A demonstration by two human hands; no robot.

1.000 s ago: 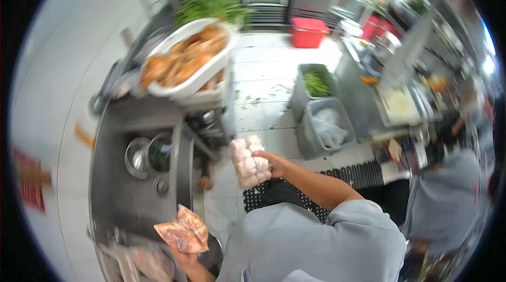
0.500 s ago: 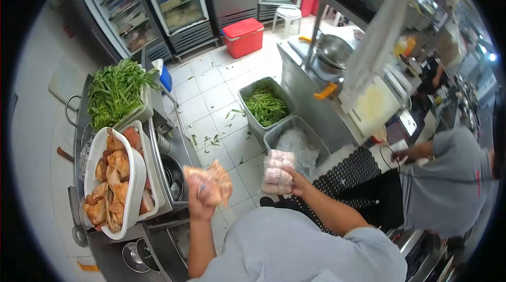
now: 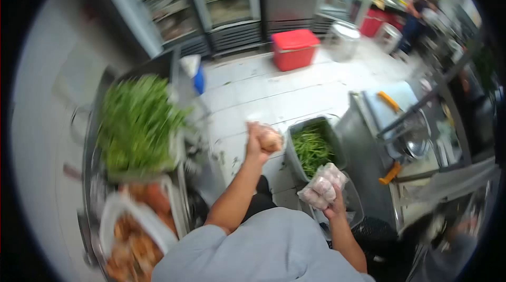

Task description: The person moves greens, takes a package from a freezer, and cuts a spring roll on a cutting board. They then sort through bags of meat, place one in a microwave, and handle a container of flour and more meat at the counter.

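My left hand [image 3: 255, 144] is closed on a small clear plastic bag [image 3: 270, 140] of orange-pink food, held out over the floor. What the food is, I cannot make out. In my right hand [image 3: 335, 205] is a clear plastic bag of pale pink, rounded pieces [image 3: 322, 184], gripped at its lower right edge. This bag hangs above a grey bin, whose inside it partly hides. Just beyond it stands another grey bin [image 3: 341, 150] with green leafy stems [image 3: 312, 147] inside.
To the left, a metal counter bears a heap of leafy greens [image 3: 134, 124] and a white tub [image 3: 108, 221] of browned poultry. A red cooler [image 3: 295, 50] stands before the fridges. At right are a steel worktable [image 3: 369, 161] and a blurred co-worker [image 3: 448, 250]. Other people work far back.
My view has swung and I have moved forward along the aisle. Both bags remain in my hands. The left one has come away from the poultry tub; the right one has tilted.
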